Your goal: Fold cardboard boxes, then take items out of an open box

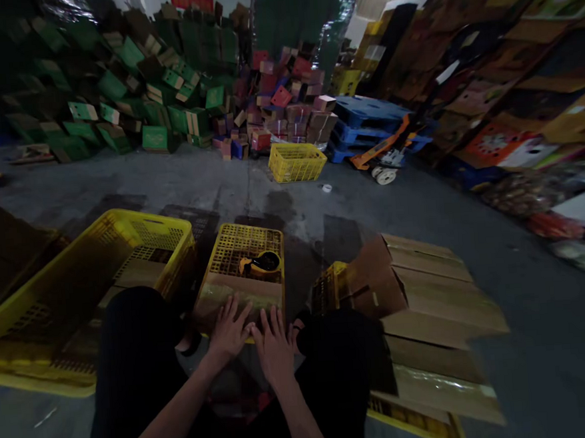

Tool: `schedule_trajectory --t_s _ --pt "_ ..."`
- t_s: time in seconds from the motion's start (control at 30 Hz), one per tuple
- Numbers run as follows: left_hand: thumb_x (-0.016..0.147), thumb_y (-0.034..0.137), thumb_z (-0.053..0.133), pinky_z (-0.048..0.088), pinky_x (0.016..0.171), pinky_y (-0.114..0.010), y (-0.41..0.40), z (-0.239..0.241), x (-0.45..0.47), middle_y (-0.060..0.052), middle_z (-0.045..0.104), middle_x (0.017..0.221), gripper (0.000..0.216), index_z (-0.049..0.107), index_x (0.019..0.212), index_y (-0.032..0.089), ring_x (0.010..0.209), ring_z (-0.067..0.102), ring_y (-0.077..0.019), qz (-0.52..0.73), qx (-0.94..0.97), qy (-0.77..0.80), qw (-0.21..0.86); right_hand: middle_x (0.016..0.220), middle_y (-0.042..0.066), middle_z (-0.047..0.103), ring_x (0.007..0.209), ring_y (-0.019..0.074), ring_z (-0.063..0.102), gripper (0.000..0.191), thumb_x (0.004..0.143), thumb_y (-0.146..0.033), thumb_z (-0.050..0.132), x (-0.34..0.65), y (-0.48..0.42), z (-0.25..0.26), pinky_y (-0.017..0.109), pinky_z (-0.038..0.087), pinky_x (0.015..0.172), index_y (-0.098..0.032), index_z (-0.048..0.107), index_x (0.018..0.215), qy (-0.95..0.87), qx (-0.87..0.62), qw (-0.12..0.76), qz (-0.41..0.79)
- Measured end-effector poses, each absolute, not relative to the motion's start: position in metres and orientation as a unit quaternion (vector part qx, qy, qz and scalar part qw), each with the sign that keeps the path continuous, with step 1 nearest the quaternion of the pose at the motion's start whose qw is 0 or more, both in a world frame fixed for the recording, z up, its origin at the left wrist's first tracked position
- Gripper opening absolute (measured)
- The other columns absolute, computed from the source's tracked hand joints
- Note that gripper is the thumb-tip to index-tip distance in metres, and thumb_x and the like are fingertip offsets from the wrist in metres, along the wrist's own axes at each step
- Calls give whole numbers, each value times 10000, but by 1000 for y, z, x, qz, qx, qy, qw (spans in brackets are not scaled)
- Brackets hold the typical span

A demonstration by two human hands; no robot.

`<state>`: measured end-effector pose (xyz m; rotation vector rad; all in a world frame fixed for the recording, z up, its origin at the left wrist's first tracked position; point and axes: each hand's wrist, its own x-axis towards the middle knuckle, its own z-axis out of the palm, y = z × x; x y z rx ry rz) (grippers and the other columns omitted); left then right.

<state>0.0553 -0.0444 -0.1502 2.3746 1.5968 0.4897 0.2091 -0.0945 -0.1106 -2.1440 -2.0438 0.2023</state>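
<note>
Between my knees an overturned yellow plastic crate (248, 238) serves as a surface. A flat piece of brown cardboard (212, 296) lies across its near part. My left hand (229, 331) rests on the cardboard with its fingers spread. Beside it, my right hand (274, 346) lies flat at the cardboard's near right side, fingers stretched out, the thumbs close together. Just beyond the cardboard, a yellow and black tape dispenser (261, 263) lies on the crate's grid, and neither hand touches it.
A large yellow crate (122, 221) with cardboard inside stands at my left. Flattened cardboard boxes (437, 282) are stacked on a crate at my right. Farther off are a yellow basket (297, 162), blue pallets (368, 115), an orange pallet jack (382, 147) and heaped green boxes (156, 136).
</note>
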Motion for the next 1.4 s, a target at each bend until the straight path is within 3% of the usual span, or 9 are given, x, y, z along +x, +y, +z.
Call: schedule_trajectory --t_s 0.13,0.33,0.57,0.73,1.0,1.17,1.4 --pt "973 446 492 325 1141 -565 -46 -151 27 -181 341 1607 570 472 1501 231 1480 310 -382 183 789 576 106 1608 130 325 1494 306 309 604 1043 -533 274 213 -97 -112 602 273 1170 -201 397 1533 -688 -718 91 60" --pt "974 386 460 313 1159 -558 -43 -148 15 -180 425 1560 514 564 1426 164 1446 367 -367 223 755 608 108 1597 185 327 1495 344 294 663 1032 -549 309 201 -87 -116 560 264 1189 -110 422 1515 -687 -717 103 63" --pt "940 264 479 227 1193 -571 -33 -144 42 -89 364 1612 551 486 1490 278 1508 236 -350 196 812 532 140 1564 161 408 1479 299 341 631 1052 -485 265 176 -54 -101 476 277 1200 -67 464 1481 -729 -663 113 127" --pt "950 234 457 258 1190 -514 -25 -141 35 -45 374 1611 563 452 1504 333 1497 284 -293 185 801 550 147 1533 140 464 1469 278 363 616 1054 -480 254 173 -51 -98 477 268 1199 -88 489 1468 -719 -675 121 111" --pt "984 434 441 251 1198 -504 -8 -152 8 -89 451 1561 483 564 1426 286 1435 404 -305 261 737 609 133 1538 165 447 1456 307 383 650 1051 -515 243 194 -58 -109 507 286 1183 -81 483 1471 -696 -706 116 59" --pt "980 475 430 332 1140 -501 2 -153 -3 -145 501 1509 524 581 1412 219 1362 463 -343 256 724 632 110 1528 215 447 1439 321 407 703 1050 -522 200 221 -61 -120 479 327 1166 -23 485 1456 -671 -731 122 37" --pt "984 491 420 379 1068 -558 6 -142 1 -172 452 1536 569 528 1451 184 1332 440 -387 212 696 680 87 1576 235 355 1457 334 371 756 1037 -565 210 221 -70 -132 479 353 1147 -3 378 1513 -666 -734 129 19"
